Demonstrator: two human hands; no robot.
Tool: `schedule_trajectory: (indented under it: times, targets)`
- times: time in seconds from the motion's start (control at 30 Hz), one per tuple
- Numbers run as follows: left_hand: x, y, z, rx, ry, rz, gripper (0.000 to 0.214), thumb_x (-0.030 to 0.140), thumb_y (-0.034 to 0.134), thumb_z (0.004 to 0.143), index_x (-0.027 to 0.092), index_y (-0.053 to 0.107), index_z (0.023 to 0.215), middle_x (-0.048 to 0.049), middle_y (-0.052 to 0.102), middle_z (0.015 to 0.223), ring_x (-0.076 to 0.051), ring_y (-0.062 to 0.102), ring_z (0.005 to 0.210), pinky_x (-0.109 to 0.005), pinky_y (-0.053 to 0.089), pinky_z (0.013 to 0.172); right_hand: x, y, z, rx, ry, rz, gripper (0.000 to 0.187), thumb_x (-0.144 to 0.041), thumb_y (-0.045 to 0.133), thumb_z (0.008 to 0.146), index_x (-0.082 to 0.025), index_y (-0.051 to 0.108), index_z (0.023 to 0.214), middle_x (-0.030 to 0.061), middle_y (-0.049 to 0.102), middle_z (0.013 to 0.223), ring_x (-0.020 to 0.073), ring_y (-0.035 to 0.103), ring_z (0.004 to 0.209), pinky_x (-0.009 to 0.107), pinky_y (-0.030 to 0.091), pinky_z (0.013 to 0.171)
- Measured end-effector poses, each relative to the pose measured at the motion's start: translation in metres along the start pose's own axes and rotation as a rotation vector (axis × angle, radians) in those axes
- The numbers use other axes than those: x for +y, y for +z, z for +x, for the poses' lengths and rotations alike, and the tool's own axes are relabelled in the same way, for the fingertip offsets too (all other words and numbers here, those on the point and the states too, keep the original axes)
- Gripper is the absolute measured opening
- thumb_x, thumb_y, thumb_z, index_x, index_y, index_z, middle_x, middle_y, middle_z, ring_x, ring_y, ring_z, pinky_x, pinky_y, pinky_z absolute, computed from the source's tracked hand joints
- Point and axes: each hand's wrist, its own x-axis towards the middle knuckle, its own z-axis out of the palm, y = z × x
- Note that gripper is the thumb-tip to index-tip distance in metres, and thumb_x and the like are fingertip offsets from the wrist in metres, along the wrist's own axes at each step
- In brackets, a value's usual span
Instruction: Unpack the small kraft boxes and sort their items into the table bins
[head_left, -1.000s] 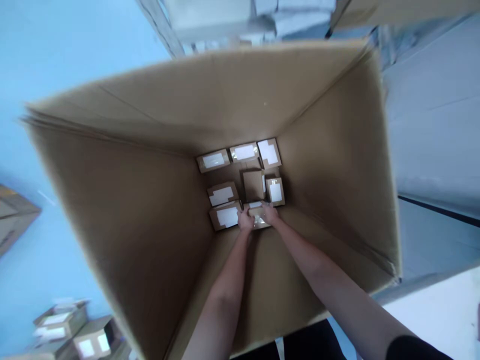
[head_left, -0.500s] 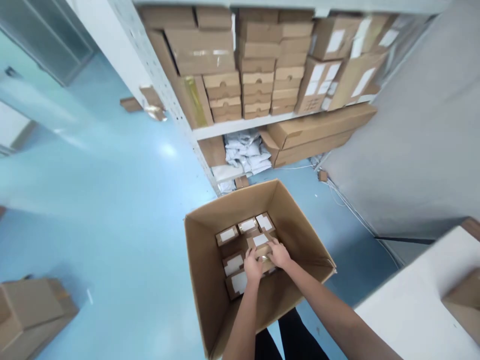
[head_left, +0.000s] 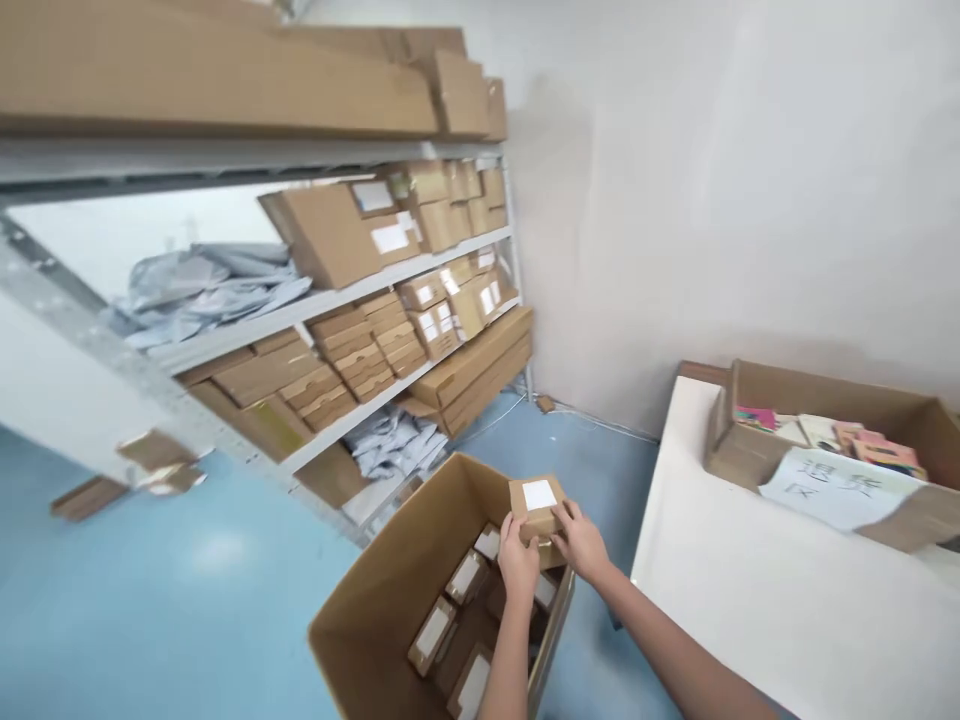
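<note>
Between my two hands is a small brown cardboard box (head_left: 534, 515) with a white label on top. My left hand (head_left: 519, 560) grips its near left side, and my right hand (head_left: 581, 540) grips its right side. Shiny tape shows below the label side; I cannot tell whether a second box sits under it. It is held over the right rim of a large open carton (head_left: 397, 560). Inside that carton lie several small labelled boxes, among them a long one (head_left: 433, 635) and one near the far wall (head_left: 466, 577). My left forearm hides part of the contents.
Metal shelving (head_left: 337, 430) on the left holds stacked cardboard boxes and grey plastic mailers (head_left: 217, 280). To the right stands a white table (head_left: 697, 560) bearing an open box (head_left: 750, 460) with colourful items and a handwritten paper sheet (head_left: 840, 488). Cardboard scraps (head_left: 157, 450) lie on the blue floor.
Both hands have lifted the small box from inside the large carton to its right rim. My view has turned right and up, bringing the table with its open box into sight.
</note>
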Motion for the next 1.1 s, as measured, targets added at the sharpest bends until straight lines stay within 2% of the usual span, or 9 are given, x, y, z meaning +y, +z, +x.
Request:
schedule_trajectory:
  times: [0.13, 0.33, 0.43, 0.53, 0.6, 0.7, 0.93, 1.03, 1.1]
  targets:
    - [0.086, 0.066, -0.016, -0.112, 0.165, -0.03, 0.041, 0.018, 0.066, 0.082, 0.028, 0.07, 0.122, -0.0097, 0.062, 0.149, -0.028, 0.058, 0.14, -0.043, 0.047, 0.118, 0.085, -0.052, -0.046, 0.188, 0.164, -0.009, 0.055, -0.021, 0.06, 0.092, -0.031, 0.059, 0.147, 0.0112, 0.043, 0.164, 0.0342, 0.062, 0.125, 0.045, 0.05, 0.105]
    - [0.22, 0.22, -0.097, -0.368, 0.343, -0.144, 0.043, 0.014, 0.058, 0.083, 0.025, 0.071, 0.122, -0.0105, 0.072, 0.127, -0.025, 0.067, 0.125, -0.041, 0.054, 0.11, 0.252, -0.128, -0.15, 0.312, 0.477, -0.023, 0.053, -0.015, 0.059, 0.092, -0.027, 0.061, 0.143, 0.0128, 0.043, 0.164, 0.0346, 0.06, 0.124, 0.048, 0.048, 0.108]
    - [0.252, 0.294, -0.151, -0.511, 0.352, -0.162, 0.048, 0.012, 0.057, 0.081, 0.024, 0.07, 0.126, -0.0112, 0.072, 0.131, -0.024, 0.066, 0.129, -0.039, 0.052, 0.112, 0.324, -0.13, -0.209, 0.316, 0.639, 0.007, 0.053, -0.013, 0.058, 0.091, -0.025, 0.062, 0.142, 0.012, 0.04, 0.167, 0.0342, 0.058, 0.13, 0.048, 0.046, 0.113]
    - [0.252, 0.346, -0.195, -0.771, 0.252, -0.144, 0.064, 0.01, 0.065, 0.075, 0.021, 0.065, 0.138, -0.0126, 0.071, 0.137, -0.024, 0.066, 0.13, -0.036, 0.051, 0.112, 0.376, -0.107, -0.265, 0.176, 0.743, 0.109, 0.065, -0.009, 0.061, 0.083, -0.023, 0.061, 0.146, 0.0117, 0.039, 0.169, 0.0339, 0.054, 0.138, 0.047, 0.045, 0.115]
    - [0.243, 0.365, -0.214, -0.892, 0.182, -0.118, 0.077, 0.01, 0.069, 0.073, 0.022, 0.056, 0.148, -0.0121, 0.07, 0.141, -0.024, 0.068, 0.129, -0.033, 0.051, 0.11, 0.397, -0.089, -0.295, 0.099, 0.719, 0.189, 0.08, -0.006, 0.061, 0.076, -0.025, 0.054, 0.154, 0.01, 0.037, 0.17, 0.0327, 0.049, 0.145, 0.048, 0.042, 0.119]
    - [0.234, 0.374, -0.229, -0.913, 0.164, -0.048, 0.081, 0.016, 0.068, 0.078, 0.023, 0.047, 0.156, -0.009, 0.066, 0.148, -0.023, 0.063, 0.135, -0.032, 0.049, 0.113, 0.413, -0.074, -0.32, 0.103, 0.644, 0.259, 0.091, -0.006, 0.057, 0.074, -0.024, 0.043, 0.162, 0.0086, 0.032, 0.173, 0.0298, 0.035, 0.156, 0.049, 0.031, 0.127]
    - [0.265, 0.377, -0.218, -0.921, 0.291, 0.037, 0.089, 0.015, 0.061, 0.079, 0.03, 0.035, 0.164, -0.0027, 0.056, 0.159, -0.021, 0.046, 0.151, -0.037, 0.038, 0.125, 0.43, -0.083, -0.296, 0.116, 0.666, 0.334, 0.093, -0.011, 0.053, 0.08, -0.019, 0.027, 0.169, 0.0127, 0.02, 0.176, 0.0275, 0.013, 0.164, 0.054, 0.016, 0.131]
    - [0.29, 0.385, -0.217, -0.984, 0.435, 0.024, 0.091, 0.013, 0.06, 0.077, 0.028, 0.038, 0.164, -0.0036, 0.044, 0.168, -0.023, 0.027, 0.161, -0.042, 0.027, 0.132, 0.442, -0.101, -0.292, 0.206, 0.784, 0.3, 0.092, -0.01, 0.052, 0.079, -0.02, 0.03, 0.167, 0.0127, 0.04, 0.168, 0.0262, 0.027, 0.16, 0.054, 0.018, 0.13]
    - [0.304, 0.393, -0.223, -1.123, 0.579, -0.009, 0.089, 0.011, 0.059, 0.077, 0.026, 0.042, 0.162, -0.0038, 0.039, 0.17, -0.024, 0.02, 0.163, -0.044, 0.022, 0.134, 0.451, -0.115, -0.294, 0.314, 0.915, 0.282, 0.083, -0.011, 0.051, 0.082, -0.02, 0.038, 0.164, 0.0136, 0.055, 0.157, 0.0274, 0.043, 0.152, 0.052, 0.026, 0.128]
